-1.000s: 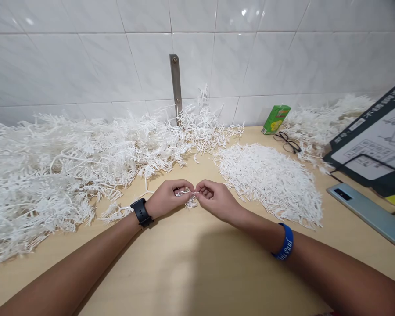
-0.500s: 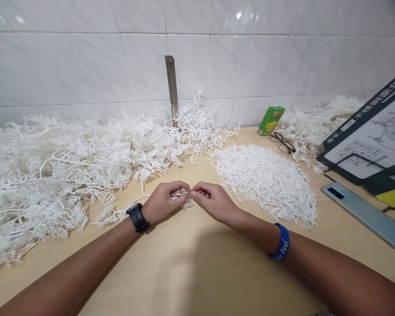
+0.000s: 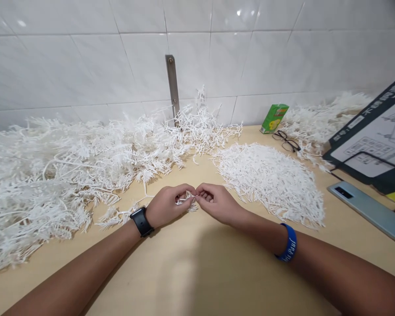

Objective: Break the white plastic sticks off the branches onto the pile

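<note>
- Head view: the left hand (image 3: 167, 205) pinches a white sprig (image 3: 193, 207) between thumb and forefinger, its strands poking through the loop they make, a grip that probably steadies it.
- The right hand (image 3: 219, 204), just beside at 3 o'clock, nips a strand tip with fingers curled, likely because so fine an end suits only fingertips.
- Both are near the surface (image 3: 171, 272), fingertips meeting, which presumably keeps the sprig controlled from two sides.
- A tangled white heap (image 3: 95, 149) spreads from 9 to 12 o'clock, seemingly within easy left reach.
- A pile (image 3: 270, 180) of short loose pieces lies between 2 and 3, handy to the right.
- Beyond, toward 2, are a carton (image 3: 274, 118) and glasses (image 3: 285, 140); the phone (image 3: 365, 208) lies at 3, apparently set aside.
</note>
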Action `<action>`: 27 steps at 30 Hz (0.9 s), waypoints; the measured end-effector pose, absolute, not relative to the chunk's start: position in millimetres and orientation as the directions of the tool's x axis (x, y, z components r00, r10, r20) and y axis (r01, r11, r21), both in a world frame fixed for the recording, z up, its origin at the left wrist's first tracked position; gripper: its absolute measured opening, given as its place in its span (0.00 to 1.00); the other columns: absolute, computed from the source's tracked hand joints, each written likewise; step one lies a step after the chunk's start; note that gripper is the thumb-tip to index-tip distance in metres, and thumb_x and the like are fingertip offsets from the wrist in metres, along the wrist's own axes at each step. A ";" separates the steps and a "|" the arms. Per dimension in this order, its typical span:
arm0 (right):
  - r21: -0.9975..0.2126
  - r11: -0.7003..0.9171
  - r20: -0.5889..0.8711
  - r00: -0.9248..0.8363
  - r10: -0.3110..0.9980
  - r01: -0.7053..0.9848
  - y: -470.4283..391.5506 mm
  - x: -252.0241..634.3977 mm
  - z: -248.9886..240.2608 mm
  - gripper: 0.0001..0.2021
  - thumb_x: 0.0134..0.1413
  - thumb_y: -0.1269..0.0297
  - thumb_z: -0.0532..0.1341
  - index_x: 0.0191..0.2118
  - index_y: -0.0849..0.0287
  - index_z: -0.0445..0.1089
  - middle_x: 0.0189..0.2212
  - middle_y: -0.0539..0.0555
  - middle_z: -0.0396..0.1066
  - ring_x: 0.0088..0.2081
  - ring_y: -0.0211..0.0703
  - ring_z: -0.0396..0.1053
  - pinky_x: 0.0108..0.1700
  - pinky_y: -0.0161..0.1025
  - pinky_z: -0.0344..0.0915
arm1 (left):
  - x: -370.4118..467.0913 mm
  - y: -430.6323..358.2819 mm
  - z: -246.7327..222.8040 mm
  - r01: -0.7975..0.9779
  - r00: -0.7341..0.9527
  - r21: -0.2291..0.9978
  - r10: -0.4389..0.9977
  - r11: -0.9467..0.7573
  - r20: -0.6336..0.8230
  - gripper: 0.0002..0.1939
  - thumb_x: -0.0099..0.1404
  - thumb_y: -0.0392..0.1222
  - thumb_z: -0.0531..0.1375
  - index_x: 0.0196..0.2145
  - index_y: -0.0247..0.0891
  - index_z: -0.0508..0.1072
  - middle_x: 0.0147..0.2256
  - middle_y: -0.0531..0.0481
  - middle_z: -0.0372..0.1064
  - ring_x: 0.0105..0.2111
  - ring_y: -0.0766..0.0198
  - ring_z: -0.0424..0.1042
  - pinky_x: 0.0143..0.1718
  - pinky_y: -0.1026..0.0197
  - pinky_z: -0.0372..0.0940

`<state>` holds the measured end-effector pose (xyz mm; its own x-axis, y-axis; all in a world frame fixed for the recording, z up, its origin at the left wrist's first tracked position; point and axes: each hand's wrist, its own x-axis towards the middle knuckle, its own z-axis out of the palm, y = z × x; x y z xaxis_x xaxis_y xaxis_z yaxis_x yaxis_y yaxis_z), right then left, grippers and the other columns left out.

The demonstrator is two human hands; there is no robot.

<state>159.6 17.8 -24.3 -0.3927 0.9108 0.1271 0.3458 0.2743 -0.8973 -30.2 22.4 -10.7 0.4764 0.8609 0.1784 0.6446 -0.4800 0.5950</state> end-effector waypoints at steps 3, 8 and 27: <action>-0.873 0.287 0.123 -0.392 0.912 0.394 16.6 159.2 -23.1 0.04 0.51 0.65 0.57 0.29 0.60 0.66 0.23 0.46 0.62 0.25 0.33 0.58 0.27 0.32 0.53 | -30.1 21.6 -10.3 0.649 0.473 0.595 0.864 -0.474 0.173 0.11 0.62 0.44 0.56 0.38 0.40 0.76 0.22 0.56 0.64 0.22 0.70 0.56 0.26 0.67 0.52; -0.857 0.288 0.115 -0.386 0.915 0.427 15.2 157.8 -23.6 0.02 0.49 0.67 0.56 0.28 0.59 0.64 0.22 0.45 0.61 0.25 0.33 0.57 0.27 0.32 0.53 | -29.1 20.6 -9.2 0.651 0.474 0.594 0.864 -0.473 0.168 0.12 0.63 0.44 0.56 0.38 0.40 0.78 0.21 0.56 0.66 0.21 0.70 0.55 0.25 0.67 0.51; -0.934 0.219 0.098 -0.385 0.918 0.283 18.1 160.0 -20.7 0.09 0.55 0.61 0.58 0.35 0.61 0.71 0.26 0.49 0.69 0.28 0.35 0.61 0.31 0.33 0.57 | -31.2 22.8 -9.0 0.670 0.427 0.566 0.873 -0.481 0.236 0.12 0.64 0.45 0.55 0.40 0.39 0.74 0.25 0.55 0.67 0.23 0.69 0.60 0.27 0.67 0.54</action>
<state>160.0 18.1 -20.7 -0.3847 0.9178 0.0982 0.2830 0.2185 -0.9339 -31.2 22.8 -9.0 0.4274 0.8728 0.2359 0.6699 -0.4809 0.5657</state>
